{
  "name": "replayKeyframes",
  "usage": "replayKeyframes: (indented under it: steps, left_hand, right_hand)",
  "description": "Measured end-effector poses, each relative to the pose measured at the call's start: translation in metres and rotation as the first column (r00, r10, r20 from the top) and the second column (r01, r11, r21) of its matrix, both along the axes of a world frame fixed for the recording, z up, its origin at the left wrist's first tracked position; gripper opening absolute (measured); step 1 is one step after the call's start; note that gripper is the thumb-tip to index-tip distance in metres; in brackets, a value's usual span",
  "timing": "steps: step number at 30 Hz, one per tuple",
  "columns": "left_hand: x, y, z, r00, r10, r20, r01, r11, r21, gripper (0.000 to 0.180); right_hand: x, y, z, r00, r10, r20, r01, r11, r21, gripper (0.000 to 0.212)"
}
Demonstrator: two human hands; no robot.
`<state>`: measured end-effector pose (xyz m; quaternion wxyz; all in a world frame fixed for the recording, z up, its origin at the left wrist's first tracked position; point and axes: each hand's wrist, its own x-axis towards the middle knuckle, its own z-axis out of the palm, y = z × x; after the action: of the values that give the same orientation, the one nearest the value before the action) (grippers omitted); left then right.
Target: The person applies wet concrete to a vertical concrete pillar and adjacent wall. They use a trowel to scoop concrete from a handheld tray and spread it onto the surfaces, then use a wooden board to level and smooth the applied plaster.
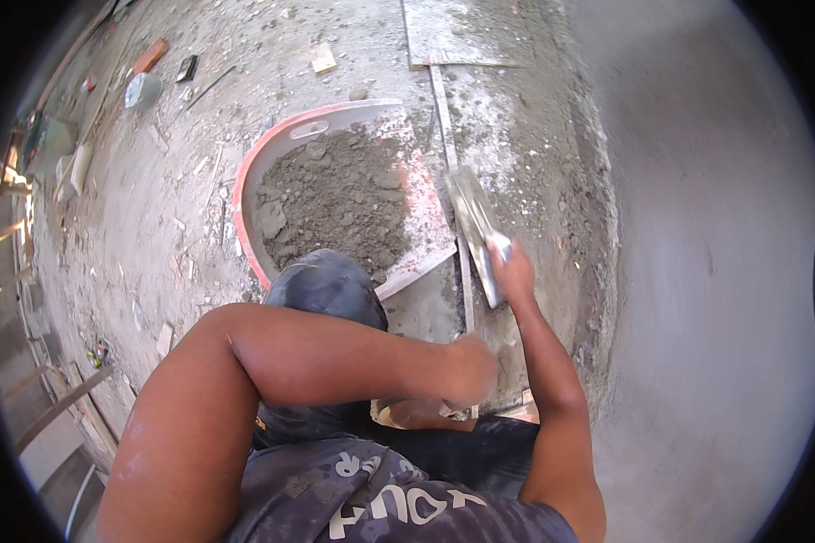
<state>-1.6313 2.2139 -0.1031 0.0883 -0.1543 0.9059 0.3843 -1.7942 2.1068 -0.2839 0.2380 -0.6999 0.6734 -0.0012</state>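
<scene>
From afar, I had the right hand [513, 271] clasping the trowel [472, 233] by its handle, between tub [433, 213] and wall [715, 244]; whether the blurred left hand [469, 369] was curled or spread, I could not tell. A wide swing, I judged, risked clipping the tub, spilling mortar [330, 199].

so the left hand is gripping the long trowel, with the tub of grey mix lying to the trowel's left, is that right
Not quite: the right hand grips the long trowel, not the left hand, as the head view shows. The tub of grey mix does lie to the trowel's left.
</scene>
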Motion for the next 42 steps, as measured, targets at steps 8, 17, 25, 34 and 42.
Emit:
replayKeyframes:
  steps: [8, 17, 25, 34, 42]
  left_hand:
    - [0.007, -0.001, -0.004, 0.998, 0.055, -0.042, -0.055, 0.998, 0.011, 0.016]
    - [-0.013, -0.015, 0.029, 1.0, -0.014, 0.02, 0.013, 0.997, 0.078, 0.016]
    - [-0.029, 0.003, 0.009, 0.976, 0.008, 0.216, 0.002, 0.999, -0.046, 0.018]
    - [-0.021, -0.026, 0.043, 0.973, -0.145, 0.177, 0.136, 0.989, 0.066, 0.022]
    - [-0.042, 0.013, -0.017, 0.927, -0.312, 0.21, 0.292, 0.949, 0.123, 0.038]
  right_hand:
    - [-0.016, -0.129, -0.008, 0.951, -0.294, -0.091, 0.276, 0.946, -0.172, 0.071]
    - [0.068, -0.155, -0.016, 0.992, -0.128, 0.011, 0.128, 0.991, -0.027, 0.069]
    - [0.035, -0.244, 0.019, 0.843, -0.529, 0.1, 0.535, 0.806, -0.253, 0.068]
    - [0.059, -0.211, 0.006, 0.723, -0.584, 0.369, 0.642, 0.766, -0.045, 0.078]
    - [0.041, -0.205, -0.006, 0.541, -0.768, 0.343, 0.824, 0.566, -0.032, 0.074]
